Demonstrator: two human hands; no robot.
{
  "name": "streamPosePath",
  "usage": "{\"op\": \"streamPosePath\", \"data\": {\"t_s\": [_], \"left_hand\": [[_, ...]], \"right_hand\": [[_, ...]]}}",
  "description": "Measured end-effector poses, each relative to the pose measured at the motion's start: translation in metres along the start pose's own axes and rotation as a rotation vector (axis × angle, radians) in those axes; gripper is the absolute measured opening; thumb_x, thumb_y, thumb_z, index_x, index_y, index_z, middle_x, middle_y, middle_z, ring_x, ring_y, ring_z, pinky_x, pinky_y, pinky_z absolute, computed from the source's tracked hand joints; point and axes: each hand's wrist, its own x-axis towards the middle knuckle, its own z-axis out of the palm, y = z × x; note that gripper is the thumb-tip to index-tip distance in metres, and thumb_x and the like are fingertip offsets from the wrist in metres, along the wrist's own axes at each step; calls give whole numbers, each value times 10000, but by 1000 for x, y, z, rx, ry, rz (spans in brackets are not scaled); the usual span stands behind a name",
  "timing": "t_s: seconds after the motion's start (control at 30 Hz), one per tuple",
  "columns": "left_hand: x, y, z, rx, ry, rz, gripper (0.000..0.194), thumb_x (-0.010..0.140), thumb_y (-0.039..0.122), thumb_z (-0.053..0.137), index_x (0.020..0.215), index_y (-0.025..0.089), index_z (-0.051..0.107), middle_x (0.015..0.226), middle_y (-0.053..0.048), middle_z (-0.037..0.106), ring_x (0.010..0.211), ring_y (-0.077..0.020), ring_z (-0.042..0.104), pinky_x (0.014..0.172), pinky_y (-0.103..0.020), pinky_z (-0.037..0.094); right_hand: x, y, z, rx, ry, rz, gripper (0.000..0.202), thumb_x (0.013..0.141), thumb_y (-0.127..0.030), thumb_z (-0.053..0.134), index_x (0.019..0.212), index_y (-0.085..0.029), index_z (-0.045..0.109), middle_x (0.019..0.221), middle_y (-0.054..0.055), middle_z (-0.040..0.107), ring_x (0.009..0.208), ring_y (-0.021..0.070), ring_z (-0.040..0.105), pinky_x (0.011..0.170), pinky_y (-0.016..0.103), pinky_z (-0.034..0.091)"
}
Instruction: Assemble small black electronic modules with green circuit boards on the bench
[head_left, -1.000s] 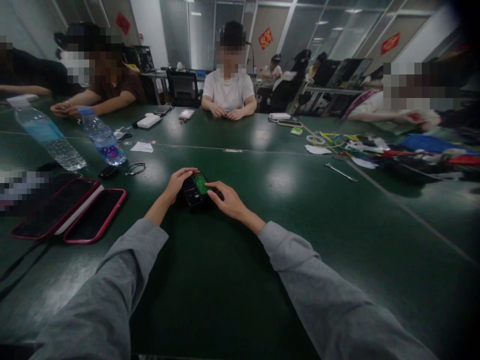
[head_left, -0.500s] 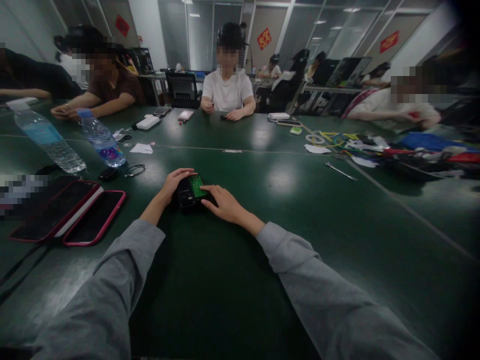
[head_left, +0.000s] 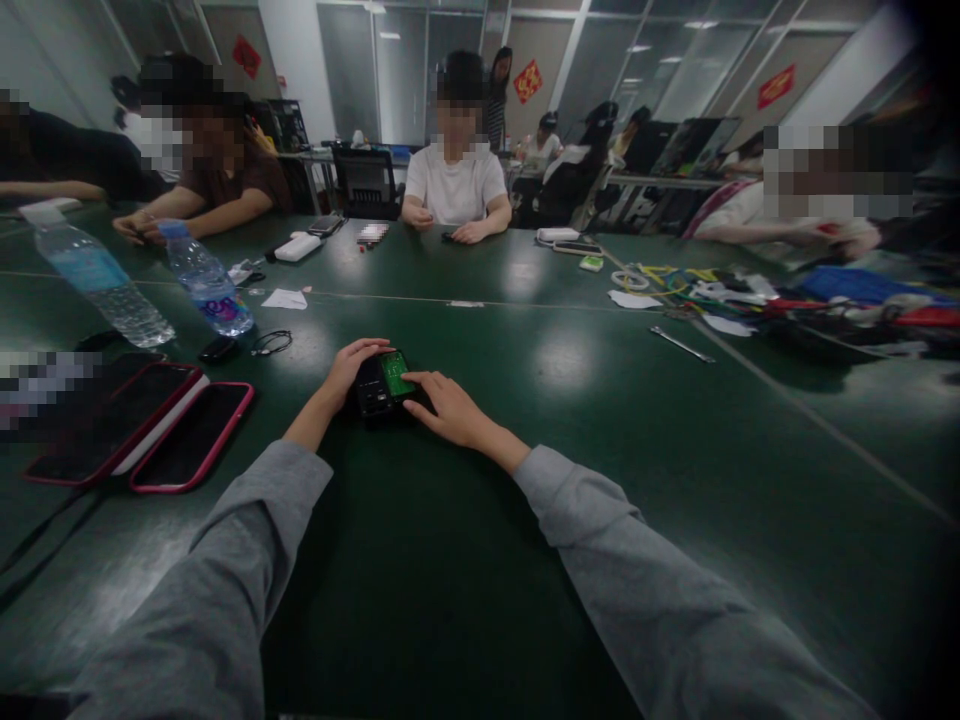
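Observation:
A small black device with a green circuit board [head_left: 397, 374] on its right part lies on the green table in front of me. My left hand [head_left: 351, 370] holds it at the left and far edge, fingers bent over the top; the thumb is hidden. From the right, my right hand [head_left: 444, 408] reaches in with the index fingertip on the green board. Its thumb is apart from that finger, by the board's near right corner. Whether the right hand pinches anything small cannot be made out.
Two bottles [head_left: 211, 285] and phones with red edges [head_left: 193, 438] lie or stand left. A thin black cable [head_left: 271, 343] is beyond my left hand. Farther right are a wrench [head_left: 681, 344] and a heap of cables [head_left: 795, 310]. Across the table [head_left: 600, 420] sits a person in white [head_left: 456, 185].
Both my hands and the device stay nearly still; the view shifts slightly. In the background, a standing person has come into sight behind the person opposite.

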Motion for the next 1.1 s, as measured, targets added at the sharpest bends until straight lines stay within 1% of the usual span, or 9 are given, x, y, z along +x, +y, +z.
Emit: {"op": "streamPosePath", "data": {"t_s": [0.2,0.5,0.73,1.1], "left_hand": [[2,-2,-1,-38,-6,-5,361,710,395,689,978,152,703,1007,-97,741,980,-247,671,961,-414,466],[1,-1,0,-39,1,13,321,723,360,676,958,143,707,975,-95,743,942,-230,673,965,-408,457],[0,-1,1,-51,7,-6,330,720,365,678,964,143,703,985,-100,740,957,-241,671,955,-416,464],[4,-5,0,-47,7,12,331,707,367,689,951,144,709,968,-98,745,960,-241,673,961,-413,464]], "right_hand": [[1,1,1,-3,1,-10,485,986,-493,403,1368,-194,409,1278,109,549,1079,232,530,921,407,435],[0,0,1,-1,-3,-8,489,987,-499,398,1372,-196,404,1290,111,543,1082,233,528,909,403,437],[0,0,1,1,-2,-11,492,986,-505,394,1369,-196,406,1293,112,541,1085,235,529,917,414,437],[1,1,2,-8,4,-11,489,985,-503,400,1366,-195,411,1293,106,544,1107,236,521,934,414,432]]}}
